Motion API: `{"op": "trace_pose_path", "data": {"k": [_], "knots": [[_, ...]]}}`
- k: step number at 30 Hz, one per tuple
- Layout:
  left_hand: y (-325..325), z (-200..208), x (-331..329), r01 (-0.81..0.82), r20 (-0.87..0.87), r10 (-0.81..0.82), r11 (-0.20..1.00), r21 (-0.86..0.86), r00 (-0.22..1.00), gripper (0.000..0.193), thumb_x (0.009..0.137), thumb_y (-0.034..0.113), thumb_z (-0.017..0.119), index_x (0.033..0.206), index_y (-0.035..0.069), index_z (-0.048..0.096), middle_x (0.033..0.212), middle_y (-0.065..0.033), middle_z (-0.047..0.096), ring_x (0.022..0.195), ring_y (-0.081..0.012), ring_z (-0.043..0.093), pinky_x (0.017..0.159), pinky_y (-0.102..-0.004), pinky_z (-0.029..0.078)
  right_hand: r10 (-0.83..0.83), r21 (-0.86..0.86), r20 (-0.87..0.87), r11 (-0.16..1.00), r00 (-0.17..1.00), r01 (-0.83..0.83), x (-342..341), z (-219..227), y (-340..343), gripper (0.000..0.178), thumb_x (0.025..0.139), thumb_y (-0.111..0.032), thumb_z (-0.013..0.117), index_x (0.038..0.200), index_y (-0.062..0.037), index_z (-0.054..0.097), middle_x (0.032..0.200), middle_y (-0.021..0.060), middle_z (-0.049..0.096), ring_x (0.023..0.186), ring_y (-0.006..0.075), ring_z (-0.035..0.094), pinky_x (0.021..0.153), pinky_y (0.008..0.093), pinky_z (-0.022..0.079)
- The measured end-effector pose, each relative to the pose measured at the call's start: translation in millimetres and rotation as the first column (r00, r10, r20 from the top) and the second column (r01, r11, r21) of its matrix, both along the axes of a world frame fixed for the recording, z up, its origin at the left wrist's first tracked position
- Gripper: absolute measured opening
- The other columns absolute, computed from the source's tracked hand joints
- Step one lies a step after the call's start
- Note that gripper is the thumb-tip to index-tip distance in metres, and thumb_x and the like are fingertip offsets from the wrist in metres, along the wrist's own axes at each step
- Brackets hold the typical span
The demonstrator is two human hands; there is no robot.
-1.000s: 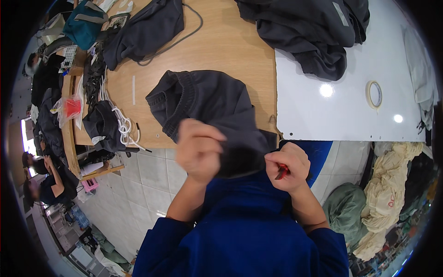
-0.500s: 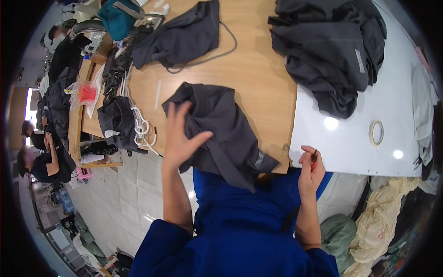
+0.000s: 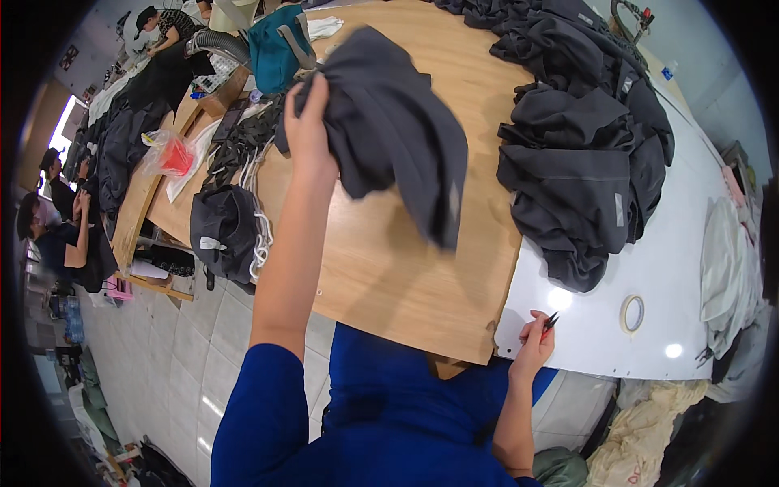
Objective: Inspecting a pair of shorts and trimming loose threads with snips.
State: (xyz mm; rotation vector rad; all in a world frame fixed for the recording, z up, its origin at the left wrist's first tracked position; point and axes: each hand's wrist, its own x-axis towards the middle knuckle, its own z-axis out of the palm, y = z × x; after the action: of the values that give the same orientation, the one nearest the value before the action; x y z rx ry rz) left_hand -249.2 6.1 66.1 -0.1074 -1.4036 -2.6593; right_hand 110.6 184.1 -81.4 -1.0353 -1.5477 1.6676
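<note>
My left hand [image 3: 311,130] is closed on the edge of a dark grey garment [image 3: 398,122]. It holds the cloth up over the far left of the wooden tabletop [image 3: 389,284], and the loose end hangs to the right, smeared by motion. Low at the right, beside the table's corner, my right hand [image 3: 531,345] has its fingers curled round small thread snips [image 3: 551,321] with dark pointed tips. Most of the snips' handle is hidden in the fingers.
A heap of dark grey garments [image 3: 576,170] lies at the right, partly on a white board [image 3: 673,252] with a tape roll [image 3: 624,316]. To the left are a dark bundle [image 3: 223,223], white cords [image 3: 261,243] and a teal bag [image 3: 272,57]. Other people work far left.
My left hand went from spread over the garment near me to gripping it, lifting it away toward the far side. My right hand still holds the snips. The view has shifted.
</note>
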Motion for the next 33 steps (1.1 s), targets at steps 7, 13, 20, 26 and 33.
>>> {"op": "trace_pose_path", "data": {"k": [7,13,20,26,33], "knots": [[-18,-94,-6,0.123,0.127,-0.094,0.963,-0.239,0.987,0.072,0.084,0.019,0.065,0.144,0.014,0.026,0.140,-0.0129,0.035,0.123,-0.0237,0.039,0.103,-0.0319,0.029,0.063,0.045,0.013,0.997,0.998,-0.063,-4,-1,-3,0.022,0.097,-0.021,0.047,0.098,-0.0013,0.058,0.063,-0.0037,0.044,0.057,0.0039,0.036,0.052,0.0192,0.027],[-8,-147,113,-0.169,-0.153,-0.221,-0.056,-0.984,0.963,0.057,0.086,0.026,0.056,0.139,0.013,0.038,0.143,-0.0241,0.029,0.133,-0.0430,0.023,0.107,-0.0540,0.017,0.167,0.380,0.275,0.886,0.947,-0.266,-41,42,58,0.025,0.096,-0.019,0.048,0.109,0.0002,0.057,0.095,0.0067,0.058,0.091,0.0143,0.053,0.085,0.0246,0.039],[-1,-168,133,-0.299,-0.251,-0.387,-0.069,-0.952,0.887,0.046,0.087,0.029,0.054,0.129,0.012,0.048,0.140,-0.0221,0.035,0.131,-0.0394,0.029,0.107,-0.0554,0.016,-0.166,0.749,0.499,0.577,0.851,-0.326,-88,24,131,0.031,0.094,-0.026,0.051,0.110,-0.0023,0.064,0.116,0.0135,0.056,0.103,0.0259,0.052,0.093,0.0304,0.037],[-10,-166,131,-0.197,-0.221,-0.347,0.105,-0.975,0.911,0.036,0.088,0.026,0.053,0.120,0.011,0.055,0.136,-0.0159,0.044,0.130,-0.0334,0.033,0.107,-0.0507,0.019,0.307,-0.057,0.280,0.951,0.910,-0.303,-54,73,28,0.027,0.094,-0.026,0.054,0.111,-0.0071,0.064,0.102,-0.0003,0.062,0.093,0.0082,0.053,0.085,0.0210,0.040],[-1,-165,140,0.161,-0.022,-0.296,0.581,-0.798,0.955,0.028,0.090,0.025,0.051,0.109,0.008,0.062,0.110,-0.0129,0.061,0.110,-0.0286,0.053,0.102,-0.0398,0.029,0.609,0.209,0.175,0.745,0.773,-0.634,-22,71,-16,0.025,0.089,-0.007,0.049,0.108,-0.0013,0.063,0.119,0.0117,0.058,0.110,0.0192,0.051,0.096,0.0284,0.035]]}}
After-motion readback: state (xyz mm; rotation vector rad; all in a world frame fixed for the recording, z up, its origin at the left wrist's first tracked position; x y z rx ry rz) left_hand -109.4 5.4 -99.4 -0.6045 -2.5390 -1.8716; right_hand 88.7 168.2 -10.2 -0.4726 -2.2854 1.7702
